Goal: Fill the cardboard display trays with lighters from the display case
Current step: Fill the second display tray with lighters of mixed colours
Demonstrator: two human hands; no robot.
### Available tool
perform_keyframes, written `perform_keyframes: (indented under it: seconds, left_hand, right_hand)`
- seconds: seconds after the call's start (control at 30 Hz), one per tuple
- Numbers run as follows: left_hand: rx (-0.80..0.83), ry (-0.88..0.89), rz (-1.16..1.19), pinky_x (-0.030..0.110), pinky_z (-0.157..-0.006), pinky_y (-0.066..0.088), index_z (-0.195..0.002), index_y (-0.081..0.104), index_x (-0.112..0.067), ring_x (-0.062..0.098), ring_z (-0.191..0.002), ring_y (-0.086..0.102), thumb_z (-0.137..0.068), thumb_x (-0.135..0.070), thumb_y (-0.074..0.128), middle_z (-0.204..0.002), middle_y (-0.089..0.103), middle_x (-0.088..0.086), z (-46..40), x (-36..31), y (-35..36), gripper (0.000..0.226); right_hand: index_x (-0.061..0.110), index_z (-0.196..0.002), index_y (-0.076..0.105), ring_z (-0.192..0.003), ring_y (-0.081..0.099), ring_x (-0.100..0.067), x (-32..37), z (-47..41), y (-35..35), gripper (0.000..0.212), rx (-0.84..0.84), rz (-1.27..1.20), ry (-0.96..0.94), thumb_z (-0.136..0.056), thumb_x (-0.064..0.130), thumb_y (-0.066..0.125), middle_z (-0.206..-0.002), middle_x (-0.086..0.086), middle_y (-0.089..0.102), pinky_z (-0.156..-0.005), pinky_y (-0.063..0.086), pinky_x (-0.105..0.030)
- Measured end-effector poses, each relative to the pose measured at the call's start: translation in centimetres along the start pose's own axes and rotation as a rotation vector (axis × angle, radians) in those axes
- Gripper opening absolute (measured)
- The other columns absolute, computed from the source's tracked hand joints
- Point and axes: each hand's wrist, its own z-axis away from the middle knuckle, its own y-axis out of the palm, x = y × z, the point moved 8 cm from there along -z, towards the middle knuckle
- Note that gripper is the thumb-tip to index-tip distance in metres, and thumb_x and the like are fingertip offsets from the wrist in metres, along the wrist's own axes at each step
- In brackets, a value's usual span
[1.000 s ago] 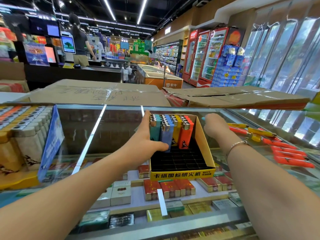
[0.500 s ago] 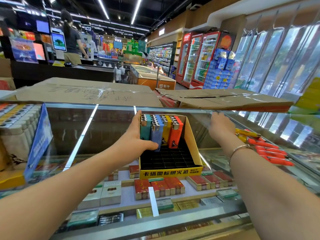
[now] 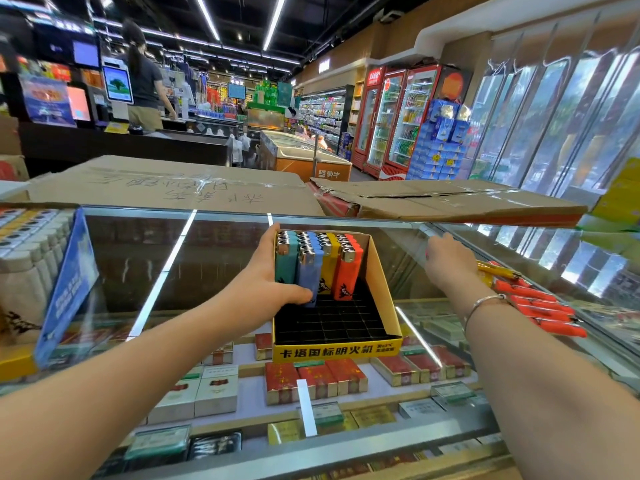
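Observation:
A yellow cardboard display tray (image 3: 337, 351) with a black grid insert stands on the glass display case (image 3: 156, 265). Its back rows hold upright teal, blue, yellow and orange lighters (image 3: 348, 271); the front cells are bare. My left hand (image 3: 273, 282) grips the tray's left wall, with the thumb inside against the blue lighters. My right hand (image 3: 446, 261) reaches over the glass to the right of the tray, beside loose yellow lighters (image 3: 498, 270) and orange lighters (image 3: 540, 306). Its fingers are hidden behind the back of the hand.
Filled lighter trays (image 3: 31, 237) and a blue sign (image 3: 69, 282) stand at the left on the glass. Flattened cardboard boxes (image 3: 166, 188) lie behind the case. Cigarette packs (image 3: 315, 379) fill the shelf under the glass. A person (image 3: 143, 81) stands at the far counter.
My right hand has moved right, away from the tray's right wall and toward the loose lighters. My left hand keeps its grip on the tray.

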Motion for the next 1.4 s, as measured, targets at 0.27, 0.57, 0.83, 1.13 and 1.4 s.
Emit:
perform_keyframes:
  seconds: [0.27, 0.57, 0.83, 1.13, 1.4]
  left_hand:
    - [-0.006, 0.015, 0.004, 0.013, -0.070, 0.045, -0.142, 0.003, -0.044, 0.009, -0.103, 0.050, -0.076, -0.004, 0.071, -0.122, 0.038, -0.014, -0.3, 0.3, 0.1, 0.102]
    - [-0.015, 0.008, -0.022, 0.024, -0.089, 0.040, -0.143, 0.003, -0.042, 0.020, -0.123, 0.042, -0.076, -0.005, 0.072, -0.145, 0.031, -0.001, -0.4, 0.5, -0.2, 0.103]
    - [0.024, 0.021, -0.180, 0.015, -0.061, 0.052, -0.126, 0.004, -0.061, 0.025, -0.109, 0.053, -0.070, 0.003, 0.074, -0.141, 0.029, 0.007, -0.1, -0.6, -0.3, 0.110]
    - [0.066, -0.031, -0.482, 0.028, -0.077, 0.054, -0.133, 0.010, -0.042, 0.022, -0.101, 0.055, -0.064, -0.011, 0.082, -0.130, 0.036, 0.004, 1.6, -2.0, -2.0, 0.104]
    - [0.128, -0.046, -0.746, 0.035, -0.084, 0.054, -0.119, 0.018, -0.049, 0.016, -0.100, 0.058, -0.060, -0.041, 0.083, -0.122, 0.048, -0.004, 3.2, -3.7, -3.3, 0.087]
  right_hand:
    - [0.010, -0.110, 0.055, -0.100, 0.055, -0.030, 0.0, -1.5, 0.7, 0.019, 0.091, 0.041, 0.016, -0.092, 0.008, 0.049, -0.109, -0.013, 0.059, -0.074, 0.043, -0.035]
    - [0.007, -0.111, 0.059, -0.110, 0.052, -0.031, 2.3, -0.4, -0.4, 0.021, 0.046, 0.167, -0.091, -0.093, 0.006, 0.048, -0.115, -0.017, 0.056, -0.087, 0.046, -0.036]
    - [0.012, -0.110, 0.050, -0.107, 0.052, -0.032, 5.4, 1.2, -2.6, 0.021, -0.057, -0.021, -0.131, -0.089, 0.012, 0.051, -0.108, -0.013, 0.061, -0.071, 0.043, -0.038]
    - [0.025, -0.077, 0.048, -0.067, 0.063, -0.026, 7.0, 5.5, -11.5, 0.013, -0.326, -1.347, 0.043, -0.084, 0.023, 0.059, -0.076, -0.008, 0.061, -0.057, 0.051, -0.028]
    - [0.007, -0.109, 0.057, -0.072, 0.068, -0.024, 12.4, 8.6, -8.9, 0.033, 0.346, -2.004, 0.114, -0.083, 0.025, 0.067, -0.104, -0.020, 0.066, -0.059, 0.055, -0.030]
